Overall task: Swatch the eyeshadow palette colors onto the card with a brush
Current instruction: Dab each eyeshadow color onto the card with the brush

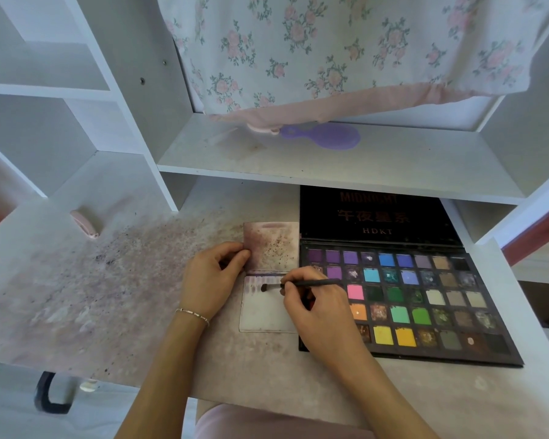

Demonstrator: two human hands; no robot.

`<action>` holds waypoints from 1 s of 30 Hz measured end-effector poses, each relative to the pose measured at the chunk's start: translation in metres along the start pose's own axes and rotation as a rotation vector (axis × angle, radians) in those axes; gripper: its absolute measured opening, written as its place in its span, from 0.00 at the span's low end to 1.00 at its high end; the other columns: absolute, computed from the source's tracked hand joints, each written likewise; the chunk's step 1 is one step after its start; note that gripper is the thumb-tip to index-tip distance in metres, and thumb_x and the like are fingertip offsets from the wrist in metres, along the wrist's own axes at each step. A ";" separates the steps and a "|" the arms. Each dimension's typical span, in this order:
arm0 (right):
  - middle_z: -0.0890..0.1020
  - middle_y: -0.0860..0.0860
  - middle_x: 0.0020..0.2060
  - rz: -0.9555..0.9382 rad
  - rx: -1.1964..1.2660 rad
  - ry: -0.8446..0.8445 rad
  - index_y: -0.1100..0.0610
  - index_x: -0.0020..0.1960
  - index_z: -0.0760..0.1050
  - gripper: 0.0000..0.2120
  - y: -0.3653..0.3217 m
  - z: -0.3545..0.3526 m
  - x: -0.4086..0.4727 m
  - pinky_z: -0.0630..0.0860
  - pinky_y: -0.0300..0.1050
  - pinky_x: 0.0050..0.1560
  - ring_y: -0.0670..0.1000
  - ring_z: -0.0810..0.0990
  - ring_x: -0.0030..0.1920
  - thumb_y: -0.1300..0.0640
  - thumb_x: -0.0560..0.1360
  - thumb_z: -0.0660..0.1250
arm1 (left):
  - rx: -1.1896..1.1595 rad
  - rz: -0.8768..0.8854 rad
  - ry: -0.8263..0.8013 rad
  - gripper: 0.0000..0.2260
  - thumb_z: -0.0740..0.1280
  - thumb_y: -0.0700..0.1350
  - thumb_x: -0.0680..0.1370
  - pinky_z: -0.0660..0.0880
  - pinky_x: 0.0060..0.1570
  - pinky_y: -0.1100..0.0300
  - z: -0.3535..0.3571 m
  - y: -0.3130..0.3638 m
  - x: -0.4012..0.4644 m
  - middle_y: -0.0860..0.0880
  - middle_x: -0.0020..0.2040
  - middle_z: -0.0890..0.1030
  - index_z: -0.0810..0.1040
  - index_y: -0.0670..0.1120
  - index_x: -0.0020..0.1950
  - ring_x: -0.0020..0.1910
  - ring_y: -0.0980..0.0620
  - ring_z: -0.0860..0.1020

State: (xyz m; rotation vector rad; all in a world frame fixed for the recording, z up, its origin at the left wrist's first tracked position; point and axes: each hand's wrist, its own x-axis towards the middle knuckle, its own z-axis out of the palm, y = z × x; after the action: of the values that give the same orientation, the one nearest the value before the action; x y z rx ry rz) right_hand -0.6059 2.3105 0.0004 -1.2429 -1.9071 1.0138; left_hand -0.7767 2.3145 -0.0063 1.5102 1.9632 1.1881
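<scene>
An open black eyeshadow palette (425, 299) with several coloured pans lies on the desk at the right, its lid (377, 217) propped up behind. Left of it lies a folded white card: the lower half (263, 315) is flat with faint purple streaks near its top, and the upper half (273, 245) is stained purple. My left hand (213, 277) pinches the left edge of the upper half. My right hand (317, 305) grips a thin black brush (301, 284), whose dark tip touches the lower card near its top.
The desk top (108, 280) is dusted with purple powder. A pink clip-like object (84, 221) lies at the back left. A purple hand mirror (324, 136) rests on the shelf above, under a floral cloth (330, 52). White shelf compartments stand to the left.
</scene>
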 end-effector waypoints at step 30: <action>0.76 0.41 0.42 0.018 0.073 0.529 0.41 0.44 0.70 0.18 0.040 -0.084 -0.032 0.74 0.29 0.37 0.34 0.76 0.46 0.66 0.75 0.62 | 0.016 -0.072 0.097 0.06 0.66 0.40 0.75 0.73 0.45 0.59 0.012 0.008 -0.006 0.52 0.40 0.80 0.81 0.44 0.48 0.40 0.52 0.78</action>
State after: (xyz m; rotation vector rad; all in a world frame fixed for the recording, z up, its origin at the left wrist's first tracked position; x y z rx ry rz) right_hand -0.5078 2.3121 0.0046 -1.3275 -1.4391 0.6674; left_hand -0.7615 2.3143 -0.0078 1.4018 2.0761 1.2387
